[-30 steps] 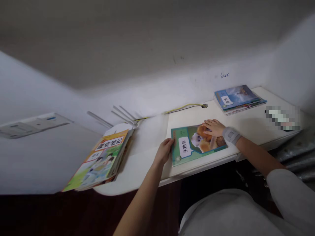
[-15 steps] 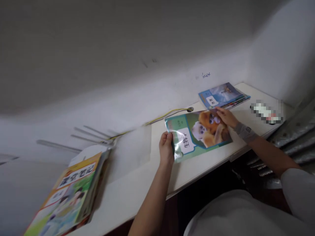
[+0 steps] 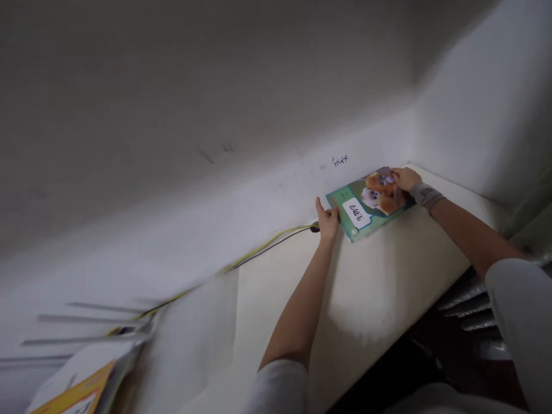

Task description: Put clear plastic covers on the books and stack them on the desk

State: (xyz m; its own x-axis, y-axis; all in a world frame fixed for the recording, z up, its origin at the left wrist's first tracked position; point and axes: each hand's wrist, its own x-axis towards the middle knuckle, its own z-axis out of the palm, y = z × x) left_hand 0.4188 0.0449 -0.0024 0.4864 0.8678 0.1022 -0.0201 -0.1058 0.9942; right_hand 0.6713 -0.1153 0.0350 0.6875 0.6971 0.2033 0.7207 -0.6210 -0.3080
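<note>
A green-edged textbook, its cover showing golden and white monkeys, lies at the back of the desk near the wall. My left hand is at its left edge, thumb against the cover's side and index finger stretched upward. At the opposite edge, my right hand grips the corner, with a grey band round the wrist. The blue book pile seen earlier is covered by this textbook.
The white desk runs along the wall. Yellow and black cables lead to a hole beside my left hand. A yellow-covered book pile is at lower left, with a translucent sheet nearby.
Both hands have carried the monkey-cover textbook back and right, over the blue book pile. My left index finger has straightened. The view has shifted right, and the phone-like object no longer shows.
</note>
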